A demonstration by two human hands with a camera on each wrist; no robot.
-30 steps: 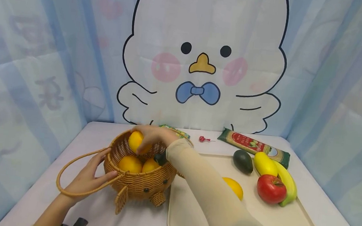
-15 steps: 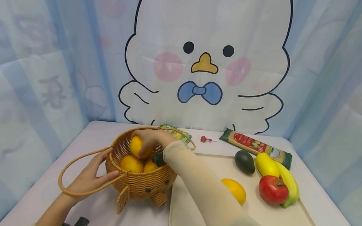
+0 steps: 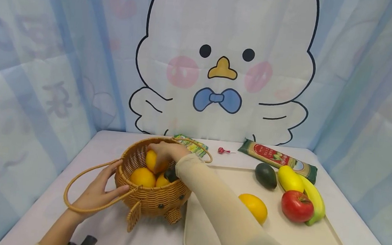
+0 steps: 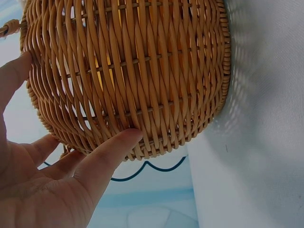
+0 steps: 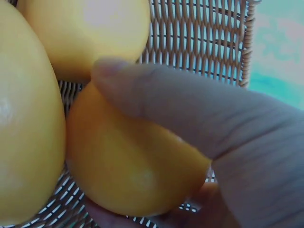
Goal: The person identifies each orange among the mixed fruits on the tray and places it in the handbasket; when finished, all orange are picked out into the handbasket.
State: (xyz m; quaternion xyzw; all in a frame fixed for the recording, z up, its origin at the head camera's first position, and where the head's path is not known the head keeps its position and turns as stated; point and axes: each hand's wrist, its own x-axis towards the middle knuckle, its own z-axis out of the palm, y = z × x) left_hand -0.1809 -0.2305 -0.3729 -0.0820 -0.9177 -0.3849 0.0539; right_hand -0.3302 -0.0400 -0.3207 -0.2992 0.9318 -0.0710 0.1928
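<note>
A wicker basket (image 3: 150,204) with an animal face stands at the left of the table, two loop handles at its rim. My left hand (image 3: 97,193) touches its left side and rim, fingers spread and fairly straight against the weave (image 4: 128,71). Inside the basket, my right hand (image 3: 167,153) grips an orange (image 3: 153,161), thumb on top in the right wrist view, where the orange (image 5: 133,156) lies against two others. Those oranges (image 3: 143,177) rest in the basket; one is partly hidden by the dark wrist camera.
Right of the basket, a cream tray (image 3: 204,232) holds another orange (image 3: 255,207), an avocado (image 3: 266,176), a lemon (image 3: 289,179), a banana (image 3: 316,205) and a red apple (image 3: 297,206). Behind lie a green packet (image 3: 193,147), a lollipop (image 3: 221,150) and a long green-red package (image 3: 278,159).
My right hand has lowered the orange deeper into the basket and slightly to the right. The left hand keeps its place on the basket. The view has shifted a little.
</note>
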